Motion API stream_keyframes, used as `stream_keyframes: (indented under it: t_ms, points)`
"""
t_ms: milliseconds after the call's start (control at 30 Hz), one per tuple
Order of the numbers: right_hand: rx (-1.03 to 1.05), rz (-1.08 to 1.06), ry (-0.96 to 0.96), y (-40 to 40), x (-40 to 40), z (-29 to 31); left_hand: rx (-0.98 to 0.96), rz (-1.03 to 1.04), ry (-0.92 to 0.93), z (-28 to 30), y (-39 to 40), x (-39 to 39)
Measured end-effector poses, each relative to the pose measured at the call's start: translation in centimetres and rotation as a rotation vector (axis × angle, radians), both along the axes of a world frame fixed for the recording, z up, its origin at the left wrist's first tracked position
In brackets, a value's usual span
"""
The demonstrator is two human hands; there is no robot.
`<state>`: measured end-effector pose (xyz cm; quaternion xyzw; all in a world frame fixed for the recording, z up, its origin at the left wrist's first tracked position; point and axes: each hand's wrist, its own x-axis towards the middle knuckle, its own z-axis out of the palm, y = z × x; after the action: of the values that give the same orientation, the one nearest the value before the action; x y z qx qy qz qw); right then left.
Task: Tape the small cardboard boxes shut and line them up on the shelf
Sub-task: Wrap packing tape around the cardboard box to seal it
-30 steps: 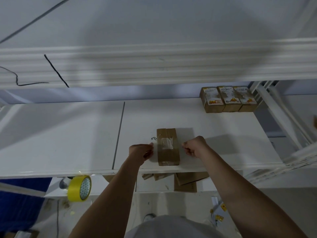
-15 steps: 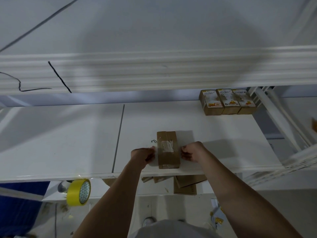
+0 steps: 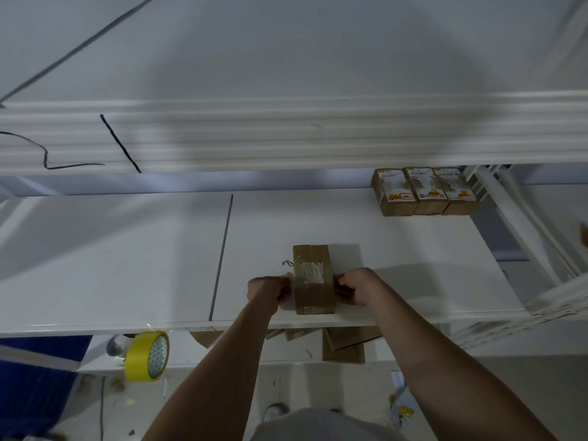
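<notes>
Both hands on it now: left hand [image 3: 269,289] curled vs the left side of the small cardboard box [image 3: 314,279], fingers bent, thumb tip up near the tape edge; right hand [image 3: 358,289] mirrors it on the right side, fingers curled in tight vs the cardboard; looks like each hand pinches or presses an end of the clear tape strip [image 3: 310,273] down the box's sides, tho can't tell exactly how much tape sits under the fingers; box lies flat, long axis running away from the person, glossy tape across its top w/ a pale patch in the middle; it sits on the white shelf board [image 3: 413,265], near the front edge, just right of the dark seam [image 3: 222,256] between boards; small dark squiggle [image 3: 287,263] on the shelf just beside the box's far-left corner; far back-right of the same shelf, three labelled boxes [image 3: 424,190] stand side by side, touching, well apart from the one in hand; below the shelf front, left, a yellow tape roll [image 3: 148,356] on edge; flattened cardboard pieces [image 3: 345,345] on the lower level under the hands; upper shelf beam [image 3: 286,132] overhead w/ black cable [image 3: 121,143] draped across it.
</notes>
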<state>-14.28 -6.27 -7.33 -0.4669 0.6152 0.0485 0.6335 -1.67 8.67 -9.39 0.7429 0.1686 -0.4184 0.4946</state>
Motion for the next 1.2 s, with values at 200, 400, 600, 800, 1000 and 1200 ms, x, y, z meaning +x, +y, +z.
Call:
stream_keyframes:
  t_ms: [200,400,600,800,1000,1200]
  points:
    - [0.034,0.054,0.014,0.0,-0.1,0.5,0.032,0.013,0.003,-2.1,-0.5,0.6]
    - [0.01,0.058,0.015,0.5,0.3,0.7,0.011,0.012,-0.031,-2.6,-0.9,0.8]
    - [-0.058,0.046,0.02,1.2,0.3,1.1,0.019,-0.004,-0.081,-0.6,-0.6,-0.2]
    - [-0.188,0.024,0.091,1.8,0.8,0.7,0.041,0.001,-0.188,1.1,-0.7,-1.9]
    - [-0.415,-0.031,0.166,2.4,0.8,1.7,0.051,0.023,-0.298,1.4,-0.4,-2.2]
    - [-0.666,0.196,0.141,3.0,1.4,3.8,0.078,-0.11,-0.565,3.3,-1.0,-1.9]
